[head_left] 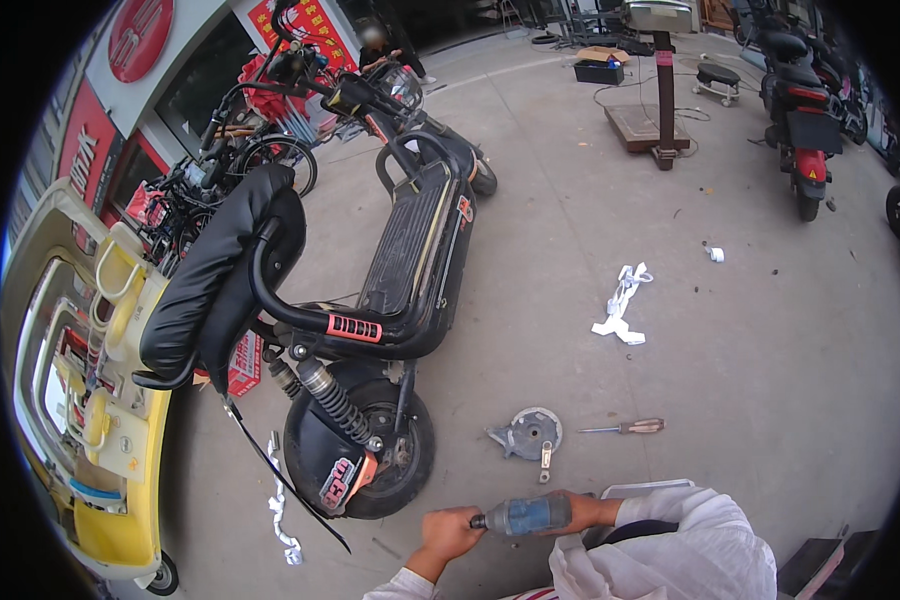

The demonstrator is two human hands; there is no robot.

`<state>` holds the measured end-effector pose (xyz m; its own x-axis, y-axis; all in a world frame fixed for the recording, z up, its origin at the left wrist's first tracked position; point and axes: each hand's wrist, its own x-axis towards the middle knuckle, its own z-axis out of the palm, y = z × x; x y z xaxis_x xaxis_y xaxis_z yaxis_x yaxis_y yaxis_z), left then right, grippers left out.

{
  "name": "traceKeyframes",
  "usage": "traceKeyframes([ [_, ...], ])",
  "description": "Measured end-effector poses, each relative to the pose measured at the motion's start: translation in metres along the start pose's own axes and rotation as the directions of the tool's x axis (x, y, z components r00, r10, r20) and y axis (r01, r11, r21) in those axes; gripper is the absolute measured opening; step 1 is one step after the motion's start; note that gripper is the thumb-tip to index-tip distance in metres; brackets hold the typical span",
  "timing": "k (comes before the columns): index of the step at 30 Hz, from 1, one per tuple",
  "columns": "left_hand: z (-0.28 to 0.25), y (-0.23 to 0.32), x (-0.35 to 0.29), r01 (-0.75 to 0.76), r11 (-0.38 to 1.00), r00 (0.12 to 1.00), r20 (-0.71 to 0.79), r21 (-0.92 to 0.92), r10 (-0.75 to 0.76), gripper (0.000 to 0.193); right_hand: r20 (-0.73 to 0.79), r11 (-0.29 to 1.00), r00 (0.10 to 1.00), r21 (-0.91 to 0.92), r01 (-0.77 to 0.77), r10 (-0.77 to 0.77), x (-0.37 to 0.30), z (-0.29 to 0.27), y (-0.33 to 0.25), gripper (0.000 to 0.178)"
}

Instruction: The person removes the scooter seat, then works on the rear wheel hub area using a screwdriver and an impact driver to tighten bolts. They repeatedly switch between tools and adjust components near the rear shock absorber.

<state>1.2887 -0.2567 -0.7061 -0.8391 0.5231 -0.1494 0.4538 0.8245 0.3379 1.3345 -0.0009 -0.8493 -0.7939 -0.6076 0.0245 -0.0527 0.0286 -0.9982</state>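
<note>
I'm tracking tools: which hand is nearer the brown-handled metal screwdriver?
Right. The right hand is below and slightly left of the screwdriver; the left hand is farther off, lower left.

On the shopfront (148, 105) we see a round red sign (140, 40) with a white marking, a red panel (87, 158) with large white characters, and a red banner (322, 26) with yellow and white lettering. Nearer us, the black scooter (405, 245) bears an orange label (355, 327) with dark lettering on its frame, and a pink-and-white sticker (337, 484) of figures and letters on its rear fender (315, 465). Behind it we make out white print on a red box (244, 368), and a yellow triangle (814, 175) marks the parked scooter (813, 130)
</note>
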Motion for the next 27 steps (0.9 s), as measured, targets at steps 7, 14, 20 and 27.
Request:
traceKeyframes([
  [7, 0.011, -0.014, -0.002, 0.006, 1.000, 0.996, 0.085, 0.005, -0.006, 0.016, -0.049, 0.995, 0.995, -0.052, 0.086, -0.089, 0.003, 0.007, 0.023, 0.056],
  [14, 0.016, -0.014, 0.012, 0.000, 0.999, 0.994, 0.107, -0.045, 0.005, 0.012, 0.005, 0.995, 1.000, 0.097, 0.010, -0.010, 0.000, -0.005, 0.001, 0.060],
  [20, 0.025, -0.022, 0.009, 0.049, 0.992, 0.994, 0.104, -0.117, -0.037, 0.015, -0.154, 0.990, 0.986, -0.109, -0.089, 0.072, 0.001, -0.007, -0.028, 0.057],
  [27, 0.020, -0.020, 0.021, 0.058, 0.997, 0.992, 0.113, -0.044, -0.053, 0.018, -0.011, 0.992, 0.998, 0.115, -0.054, 0.056, 0.015, -0.022, -0.040, 0.044],
])
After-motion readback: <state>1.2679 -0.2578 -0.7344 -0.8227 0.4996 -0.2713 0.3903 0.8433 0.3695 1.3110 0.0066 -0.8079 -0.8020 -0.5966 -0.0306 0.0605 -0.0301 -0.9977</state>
